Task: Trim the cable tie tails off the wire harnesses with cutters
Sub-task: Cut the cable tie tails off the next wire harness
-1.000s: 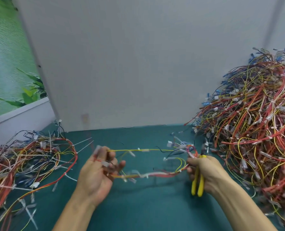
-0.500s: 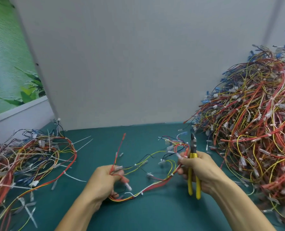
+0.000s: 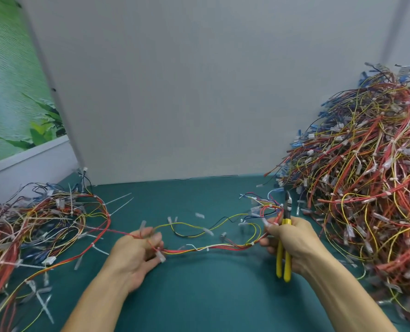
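Blur smears the fingertips of the left hand point(image 3: 132, 257) and the small clear connectors near it. The middle of the yellow-handled steel cutters point(image 3: 283, 264) is buried in the right hand point(image 3: 297, 245), and the tall heap of red, yellow and blue harnesses point(image 3: 366, 188) runs off the right edge. Between the hands a thin red, yellow and white wire harness point(image 3: 211, 248) stretches left to right just above the teal table mat point(image 3: 211, 298), its left end gripped in the left hand's curled fingers and its right end pinched by the right thumb and forefinger, while that fist also clasps the cutters, dark head pointing away toward the grey wall point(image 3: 199, 92), handles toward the person.
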A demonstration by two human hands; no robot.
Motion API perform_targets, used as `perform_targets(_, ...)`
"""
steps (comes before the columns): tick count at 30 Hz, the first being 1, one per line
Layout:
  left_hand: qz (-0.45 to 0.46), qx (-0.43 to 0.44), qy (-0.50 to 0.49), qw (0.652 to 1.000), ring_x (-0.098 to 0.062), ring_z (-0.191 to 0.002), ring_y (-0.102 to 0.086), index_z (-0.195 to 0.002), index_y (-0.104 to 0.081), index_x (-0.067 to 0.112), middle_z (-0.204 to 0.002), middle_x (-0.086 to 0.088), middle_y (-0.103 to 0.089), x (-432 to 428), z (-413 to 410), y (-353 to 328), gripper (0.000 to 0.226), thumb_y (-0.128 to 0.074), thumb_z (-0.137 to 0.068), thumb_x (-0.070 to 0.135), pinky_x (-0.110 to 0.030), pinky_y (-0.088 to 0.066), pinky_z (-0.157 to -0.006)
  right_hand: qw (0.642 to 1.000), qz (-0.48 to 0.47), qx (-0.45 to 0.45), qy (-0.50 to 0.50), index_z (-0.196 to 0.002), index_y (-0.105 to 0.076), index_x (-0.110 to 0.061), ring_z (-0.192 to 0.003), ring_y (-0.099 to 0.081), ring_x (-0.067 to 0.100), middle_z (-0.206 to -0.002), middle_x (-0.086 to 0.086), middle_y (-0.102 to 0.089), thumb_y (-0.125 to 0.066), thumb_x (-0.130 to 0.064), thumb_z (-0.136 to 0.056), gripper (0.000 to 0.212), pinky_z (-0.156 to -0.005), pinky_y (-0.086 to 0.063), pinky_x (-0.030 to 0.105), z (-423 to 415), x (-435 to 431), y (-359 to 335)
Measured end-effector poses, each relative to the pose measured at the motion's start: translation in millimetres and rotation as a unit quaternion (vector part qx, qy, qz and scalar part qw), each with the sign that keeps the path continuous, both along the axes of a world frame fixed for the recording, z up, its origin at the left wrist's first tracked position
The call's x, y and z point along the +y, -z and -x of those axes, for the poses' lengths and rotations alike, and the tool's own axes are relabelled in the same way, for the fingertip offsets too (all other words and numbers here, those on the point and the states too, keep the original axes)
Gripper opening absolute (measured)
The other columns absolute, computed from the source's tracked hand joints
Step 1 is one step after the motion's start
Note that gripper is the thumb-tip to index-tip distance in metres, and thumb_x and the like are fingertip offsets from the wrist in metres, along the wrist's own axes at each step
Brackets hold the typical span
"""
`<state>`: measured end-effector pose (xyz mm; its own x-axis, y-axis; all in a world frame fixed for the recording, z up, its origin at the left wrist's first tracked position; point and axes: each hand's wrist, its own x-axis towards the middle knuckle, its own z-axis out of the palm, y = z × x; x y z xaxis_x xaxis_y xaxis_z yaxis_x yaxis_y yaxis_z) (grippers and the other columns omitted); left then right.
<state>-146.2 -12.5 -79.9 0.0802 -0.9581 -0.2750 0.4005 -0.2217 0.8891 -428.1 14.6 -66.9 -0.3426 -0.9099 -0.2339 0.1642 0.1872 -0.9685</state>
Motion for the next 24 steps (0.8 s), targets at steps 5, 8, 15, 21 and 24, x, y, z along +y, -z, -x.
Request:
perform_targets(5,0.040,-0.046,-0.026,0.998,-0.025,-0.074,-0.070,-0.091,-0.055,0.008,-0.089,-0.008,-0.069,1,0,-1,0.024,-0.047,-0.090,-0.015,-0.037,-0.059,-0.059,0.997,0.043,-0.026,0.053,-0.082,-0.054,-0.010,-0.045,-0.061,0.016,-0.063,0.010,-0.059,-0.063,-0.003,-0.091,0.015,-0.049,-0.046,0.028,5,-1,0)
perform_targets(8,0.092,0.059,-0.050,0.993,-0.021,-0.069,-0.073,-0.084,-0.054,0.010,-0.076,-0.007,-0.071,0,1,-10,0.024,-0.044,-0.094,-0.008,-0.032,-0.061,-0.060,0.991,0.089,-0.052,0.080,-0.082,-0.055,-0.012,-0.046,-0.063,0.014,-0.063,0.009,-0.062,-0.058,0.001,-0.093,0.017,-0.046,-0.048,0.025,8,0,-3)
perform_targets(15,0.111,0.147,-0.069,0.980,-0.019,-0.068,-0.073,-0.083,-0.050,0.009,-0.067,-0.004,-0.070,4,2,-19,0.022,-0.040,-0.097,-0.004,-0.031,-0.060,-0.063,0.982,0.121,-0.123,0.071,-0.085,-0.058,-0.008,-0.049,-0.066,0.015,-0.054,0.003,-0.065,-0.059,-0.002,-0.092,0.010,-0.044,-0.052,0.024,9,1,-9)
perform_targets(21,0.112,0.141,-0.073,0.981,-0.018,-0.068,-0.073,-0.082,-0.051,0.009,-0.067,-0.003,-0.071,6,2,-22,0.022,-0.041,-0.097,-0.003,-0.029,-0.060,-0.062,0.981,0.116,-0.143,0.060,-0.079,-0.056,-0.009,-0.047,-0.063,0.015,-0.053,0.003,-0.063,-0.059,-0.002,-0.092,0.016,-0.043,-0.051,0.024,8,3,-11)
perform_targets(24,0.110,0.141,-0.076,0.981,-0.017,-0.068,-0.073,-0.082,-0.052,0.009,-0.067,-0.002,-0.071,5,0,-20,0.021,-0.042,-0.097,-0.002,-0.029,-0.060,-0.063,0.980,0.121,-0.149,0.052,-0.084,-0.056,-0.009,-0.046,-0.058,0.015,-0.054,0.001,-0.060,-0.060,-0.004,-0.092,0.011,-0.043,-0.049,0.025,7,4,-12)
